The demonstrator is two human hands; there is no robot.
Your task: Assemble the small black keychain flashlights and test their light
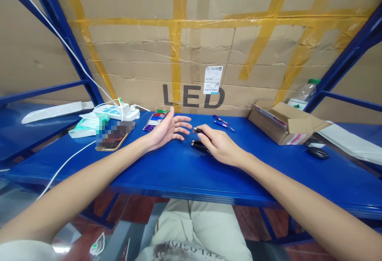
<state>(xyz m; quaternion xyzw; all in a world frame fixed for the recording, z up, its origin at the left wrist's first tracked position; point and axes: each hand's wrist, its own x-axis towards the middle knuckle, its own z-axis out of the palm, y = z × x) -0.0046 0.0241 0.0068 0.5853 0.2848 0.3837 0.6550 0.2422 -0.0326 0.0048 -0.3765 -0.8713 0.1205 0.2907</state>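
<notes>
My right hand is closed around a black pen, whose silvery end pokes out past the fingers toward the left. Just below that hand, black pens lie on the blue table, partly hidden by the palm. My left hand hovers with its fingers spread and nothing in it, the palm turned toward the right hand. Behind the left hand lies a row of coloured pens, in purple, white, blue, red and green. Two blue and purple pens rest beyond my right hand.
A phone, a tissue pack and a white power strip with cables sit on the left. To the right are an open cardboard box, a black mouse and a bottle. A large carton walls the back.
</notes>
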